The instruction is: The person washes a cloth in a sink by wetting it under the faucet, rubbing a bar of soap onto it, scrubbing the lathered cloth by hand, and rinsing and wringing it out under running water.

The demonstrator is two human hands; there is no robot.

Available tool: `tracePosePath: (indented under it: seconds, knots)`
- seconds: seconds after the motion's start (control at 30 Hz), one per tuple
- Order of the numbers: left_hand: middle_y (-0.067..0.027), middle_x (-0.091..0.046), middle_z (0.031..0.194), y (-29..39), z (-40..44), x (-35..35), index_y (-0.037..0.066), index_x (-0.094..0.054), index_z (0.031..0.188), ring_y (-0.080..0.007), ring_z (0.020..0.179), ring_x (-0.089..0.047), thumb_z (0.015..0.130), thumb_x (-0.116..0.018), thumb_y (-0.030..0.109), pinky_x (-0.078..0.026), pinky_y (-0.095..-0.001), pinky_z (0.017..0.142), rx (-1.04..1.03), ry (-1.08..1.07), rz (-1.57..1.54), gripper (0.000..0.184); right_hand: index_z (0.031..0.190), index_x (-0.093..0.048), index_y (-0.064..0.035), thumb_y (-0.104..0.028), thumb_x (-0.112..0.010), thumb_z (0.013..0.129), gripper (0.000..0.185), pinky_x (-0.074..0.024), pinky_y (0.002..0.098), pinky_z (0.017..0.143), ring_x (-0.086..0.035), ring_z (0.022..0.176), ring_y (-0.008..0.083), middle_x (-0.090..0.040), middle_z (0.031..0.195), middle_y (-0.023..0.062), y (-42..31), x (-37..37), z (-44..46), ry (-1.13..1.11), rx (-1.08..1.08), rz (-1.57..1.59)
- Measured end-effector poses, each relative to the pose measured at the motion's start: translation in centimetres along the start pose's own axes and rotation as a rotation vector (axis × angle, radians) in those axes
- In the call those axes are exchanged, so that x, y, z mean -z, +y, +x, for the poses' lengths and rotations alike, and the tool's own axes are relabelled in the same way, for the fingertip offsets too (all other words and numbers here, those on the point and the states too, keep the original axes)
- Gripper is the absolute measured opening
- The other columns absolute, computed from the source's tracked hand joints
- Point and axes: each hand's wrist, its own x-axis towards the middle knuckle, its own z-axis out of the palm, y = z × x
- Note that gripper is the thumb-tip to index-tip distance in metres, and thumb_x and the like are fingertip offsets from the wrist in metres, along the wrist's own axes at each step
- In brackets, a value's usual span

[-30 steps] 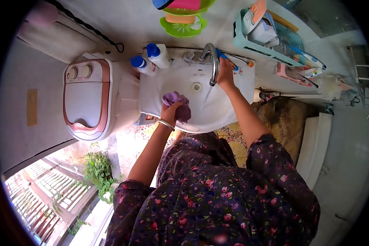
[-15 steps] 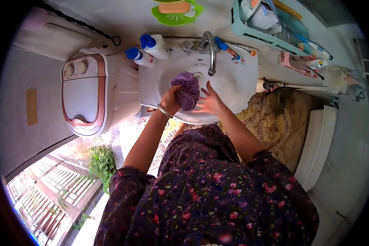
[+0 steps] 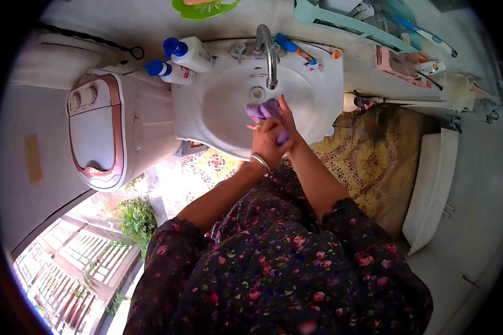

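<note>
A purple cloth is bunched between my two hands, over the front part of the white sink. My left hand, with a bangle at its wrist, has its fingers wrapped over the cloth. My right hand holds it from the other side, thumb pointing up towards the faucet. Part of the cloth shows below my left fingers; the rest is hidden in my grip. The curved metal faucet hangs just beyond the cloth, and the drain is visible under it.
Two pump bottles with blue tops stand at the sink's back left corner. A blue tube lies right of the faucet. A small washing machine stands on the left. A teal rack and a pink holder hang at the right.
My right hand, spread and apart from the cloth before, has closed on it. My left hand has moved right with the cloth, which is now squeezed smaller. The view has shifted slightly.
</note>
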Motion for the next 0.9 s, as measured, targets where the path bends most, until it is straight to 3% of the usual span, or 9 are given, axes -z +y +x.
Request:
tracePosePath:
  seconds: [0.03,0.13,0.2,0.37,0.43,0.53,0.63,0.8,0.9]
  knots:
    - [-0.0087,-0.057,0.077,1.0,-0.3,-0.7,0.005,-0.06,0.073,-0.0288,0.074,-0.057,0.068,-0.072,0.018,-0.045,-0.0369,0.065,-0.01,-0.033,-0.153,0.019,0.096,-0.053,-0.0065,-0.062,-0.045,0.085,0.057,-0.0538,0.0328,0.067,-0.06,0.065,0.0212,-0.057,0.076,0.0081,-0.7,-0.7,0.2,0.099,-0.027,0.053]
    - [-0.0117,-0.061,0.071,-0.9,0.2,-2.5,0.009,-0.063,0.074,-0.0314,0.069,-0.061,0.073,-0.066,0.027,-0.047,-0.0391,0.061,0.2,-0.141,-0.042,0.017,0.114,-0.047,-0.001,-0.049,-0.041,0.092,0.053,-0.0508,0.0367,0.085,-0.059,0.093,0.0219,-0.057,0.104,0.0095,-0.1,4.6,4.4,-0.995,-0.422,0.321]
    - [-0.0149,-0.063,0.071,-5.4,3.3,-2.9,0.012,-0.065,0.076,-0.0353,0.067,-0.061,0.075,-0.062,0.035,-0.048,-0.0414,0.059,0.389,0.0,0.033,0.023,0.115,-0.047,-0.0025,-0.038,-0.038,0.096,0.041,-0.0498,0.0362,0.085,-0.059,0.095,0.0192,-0.058,0.106,0.0089,2.7,4.4,2.1,0.124,0.099,-0.102]
    - [-0.02,-0.061,0.082,-7.3,4.0,-6.0,0.002,-0.064,0.08,-0.036,0.075,-0.059,0.069,-0.068,0.034,-0.047,-0.043,0.072,0.682,0.329,0.042,0.033,0.11,-0.051,-0.0052,-0.035,-0.041,0.096,0.035,-0.0514,0.0347,0.075,-0.061,0.084,0.0167,-0.06,0.096,0.0072,3.8,4.9,3.8,0.191,0.156,-0.083]
    - [-0.0108,-0.054,0.102,-2.6,2.1,-7.6,0.008,-0.066,0.087,-0.0351,0.099,-0.048,0.063,-0.07,0.029,-0.041,-0.0439,0.085,0.572,0.323,0.134,0.032,0.111,-0.051,-0.006,-0.035,-0.041,0.096,0.034,-0.0509,0.034,0.077,-0.061,0.086,0.017,-0.06,0.098,0.007,3.0,7.7,5.4,-0.174,0.072,-0.001]
    - [-0.006,-0.059,0.073,-1.6,1.6,-9.0,0.005,-0.064,0.072,-0.0278,0.076,-0.057,0.065,-0.072,0.024,-0.045,-0.0393,0.071,0.613,0.328,0.054,0.021,0.111,-0.052,-0.0072,-0.035,-0.04,0.096,0.034,-0.0501,0.0329,0.079,-0.06,0.09,0.0175,-0.06,0.102,0.0067,1.5,9.1,5.8,-0.698,-0.065,0.143]
    - [-0.0056,-0.059,0.056,-8.0,4.8,-7.8,0.002,-0.059,0.064,-0.0152,0.047,-0.054,0.073,-0.066,0.019,-0.045,-0.0317,0.049,0.996,0.461,-0.396,0.021,0.106,-0.054,-0.0049,-0.035,-0.05,0.093,0.033,-0.0507,0.0308,0.069,-0.06,0.08,0.0154,-0.059,0.093,0.0047,2.4,5.4,1.9,0.209,0.088,-0.098]
    - [-0.0023,-0.054,0.056,-6.3,3.0,-10.1,0.0,-0.056,0.063,-0.0077,0.053,-0.048,0.071,-0.066,0.015,-0.043,-0.0277,0.05,0.803,0.568,-0.444,0.02,0.091,-0.051,-0.011,-0.042,-0.043,0.095,0.032,-0.0463,0.0269,0.057,-0.054,0.064,0.0115,-0.054,0.075,0.0007,0.9,8.2,4.0,0.089,0.113,-0.108]
    - [-0.0078,-0.05,0.054,-2.3,1.0,-11.7,0.001,-0.056,0.063,-0.009,0.054,-0.049,0.065,-0.067,0.015,-0.044,-0.0294,0.055,0.373,0.511,-0.07,0.017,0.09,-0.052,-0.012,-0.048,-0.041,0.094,0.038,-0.0441,0.0276,0.057,-0.051,0.063,0.0119,-0.051,0.072,-0.0002,-0.4,8.4,4.1,0.099,-0.035,-0.104]
